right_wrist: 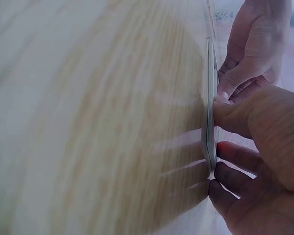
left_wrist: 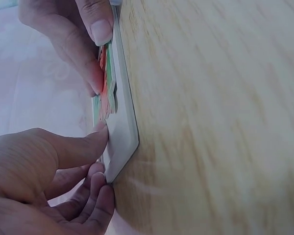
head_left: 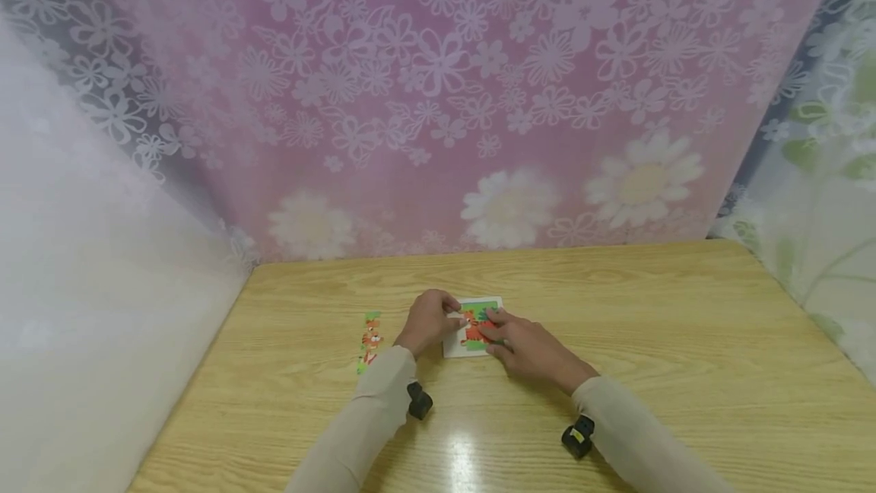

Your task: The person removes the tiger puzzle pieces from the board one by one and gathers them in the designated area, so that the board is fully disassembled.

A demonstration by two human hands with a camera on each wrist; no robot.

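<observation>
In the head view, a small jigsaw puzzle [head_left: 479, 345] with orange, red and green printed pieces lies partly filled in a white-framed board [head_left: 453, 347]. My left hand [head_left: 427, 319] is over the board's left side. Its thumb and bent fingers come together at the edge of the laid pieces, seemingly pinching a puzzle piece that is mostly hidden. My right hand [head_left: 530, 348] rests on the right side, its extended fingers pressing the printed pieces. In the left wrist view, the left fingertips [left_wrist: 107, 193] are close to the white edge. From the right wrist, the board [right_wrist: 209, 127] appears nearly edge-on.
A column of loose puzzle pieces [head_left: 370, 341] with tiger pictures lies left of the board, its lower end near the left sleeve [head_left: 383, 390]. The wood-grain table [head_left: 616, 295] ends at a pink flowered cloth [head_left: 411, 196] behind.
</observation>
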